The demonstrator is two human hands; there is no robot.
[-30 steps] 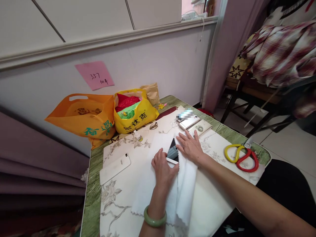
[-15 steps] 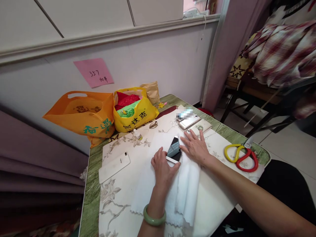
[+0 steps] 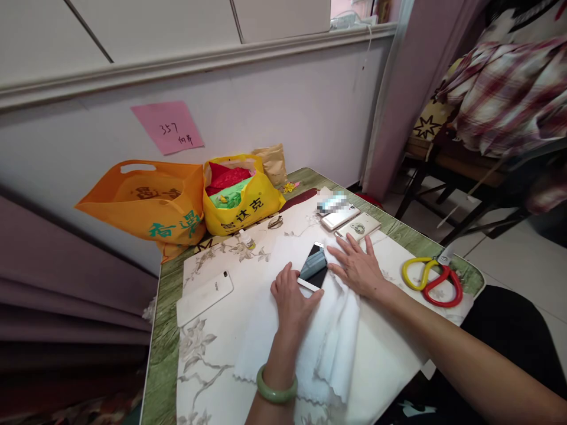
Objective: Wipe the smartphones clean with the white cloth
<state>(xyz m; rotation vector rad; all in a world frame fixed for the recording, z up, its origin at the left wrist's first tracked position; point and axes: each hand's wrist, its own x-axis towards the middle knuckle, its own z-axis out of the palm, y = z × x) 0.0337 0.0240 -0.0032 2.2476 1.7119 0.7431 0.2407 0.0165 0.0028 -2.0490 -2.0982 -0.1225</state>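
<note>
A white smartphone with a dark screen (image 3: 313,267) lies face up on a white cloth (image 3: 305,336) with a scalloped edge. My left hand (image 3: 292,292), a green bangle on its wrist, holds the phone's lower end between the thumb and curled fingers. Just right of the phone, my right hand (image 3: 357,265) rests palm down with fingers spread over the cloth's folded part. Its fingertips come close to a light gold phone with a ring holder (image 3: 358,226). A white phone (image 3: 205,298) lies back up to the left.
Yellow-and-red-handled scissors (image 3: 433,280) lie at the table's right edge. Further back are a silver phone (image 3: 341,216), glasses (image 3: 275,222) and a small bottle (image 3: 247,239). An orange bag (image 3: 146,206) and a yellow bag (image 3: 243,203) stand by the wall.
My right hand has slid slightly right, away from the phone, and the cloth under it has bunched. More of the phone's right edge shows. My left hand stays on the phone.
</note>
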